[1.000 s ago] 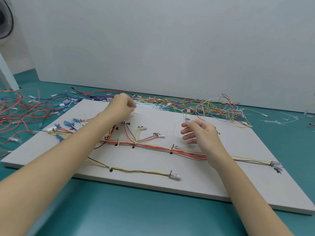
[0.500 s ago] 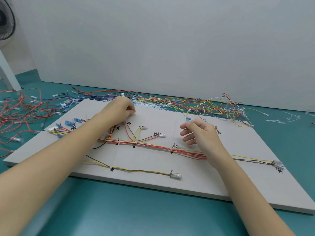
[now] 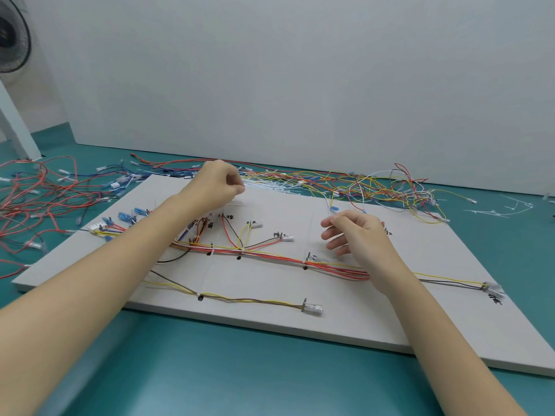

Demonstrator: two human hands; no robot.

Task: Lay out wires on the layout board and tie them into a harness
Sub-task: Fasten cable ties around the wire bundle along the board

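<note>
Teal tabletop [image 3: 270, 370] carries your white board [image 3: 420, 310], with the wire bundle [image 3: 270, 255] laid across its middle and loose wires [image 3: 375, 187] tangled just behind. Your left hand [image 3: 216, 187] pinches what looks like a thin white tie, its grip together; yank and neighbours may follow. Your right hand [image 3: 357, 235] hangs above the bundle, fingers apart, and could snag it.

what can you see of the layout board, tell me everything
The layout board is a flat, pale grey-white slab, foam-like, lying on the teal tabletop. Black holes and handwritten marks dot its face. A harness of red, yellow and brown wires runs across it, branching to clear connectors. Loose wires crowd its far edge. Both forearms reach over it; whether either hand touches it is unclear.
</note>
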